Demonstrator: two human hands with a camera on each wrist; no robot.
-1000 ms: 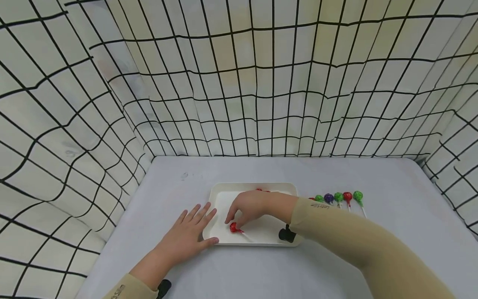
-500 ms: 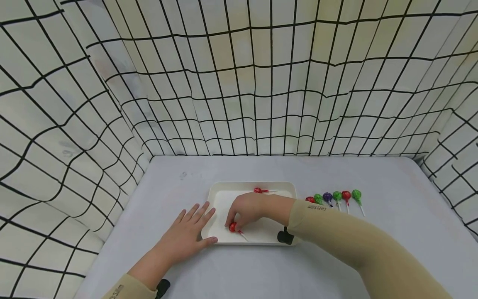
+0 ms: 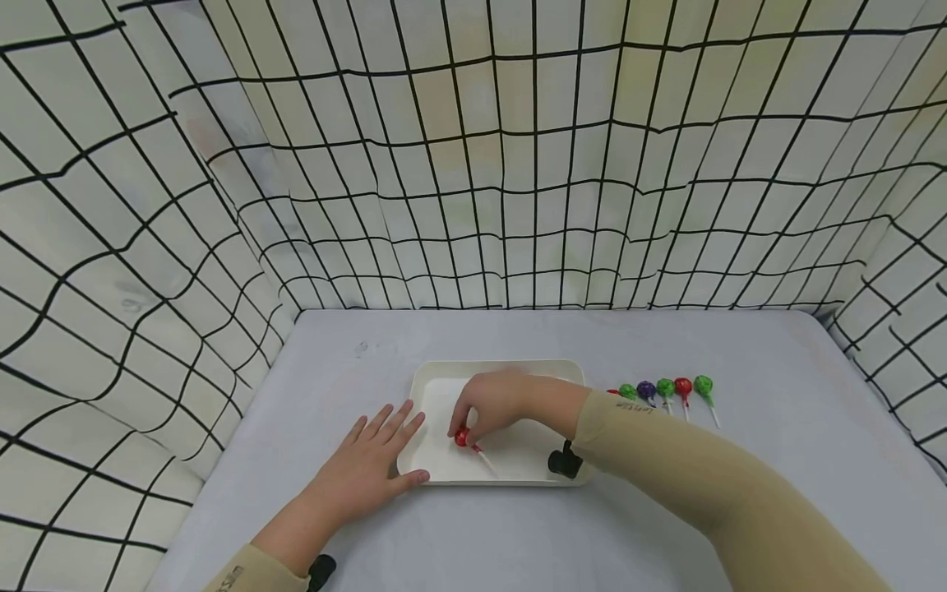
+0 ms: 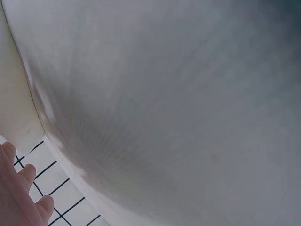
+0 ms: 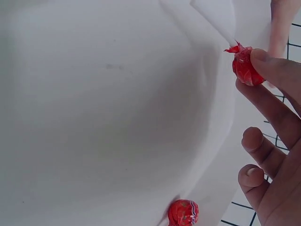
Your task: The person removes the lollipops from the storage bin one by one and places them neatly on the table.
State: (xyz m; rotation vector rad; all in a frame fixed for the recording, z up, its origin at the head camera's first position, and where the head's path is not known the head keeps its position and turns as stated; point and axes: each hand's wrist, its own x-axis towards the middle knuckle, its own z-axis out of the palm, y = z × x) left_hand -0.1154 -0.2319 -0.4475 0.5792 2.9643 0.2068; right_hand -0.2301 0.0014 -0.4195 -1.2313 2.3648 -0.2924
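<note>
Between the thumb and index finger of my right hand [image 3: 491, 403] is the wrapped head of a red lollipop [image 5: 244, 69]. Its white stick points away from the palm, toward the tray's front in the head view. The hand is over a white rectangular tray [image 3: 425, 467]. A second red lollipop [image 5: 184, 213] lies in the tray in the right wrist view; the hand hides it in the head view. My left hand [image 3: 370, 464] lies with fingers spread at the tray's left edge, thumb by the front left corner.
A row of green, purple and red lollipops [image 3: 666, 389] lies on the white table [image 3: 518, 543] right of the tray, its left end partly covered by the right forearm. White walls with a black grid [image 3: 510, 189] stand around the table.
My right fingers have come together on the red lollipop and moved it slightly back from the tray's front. Its stick has swung to point more forward. The left hand stays in place.
</note>
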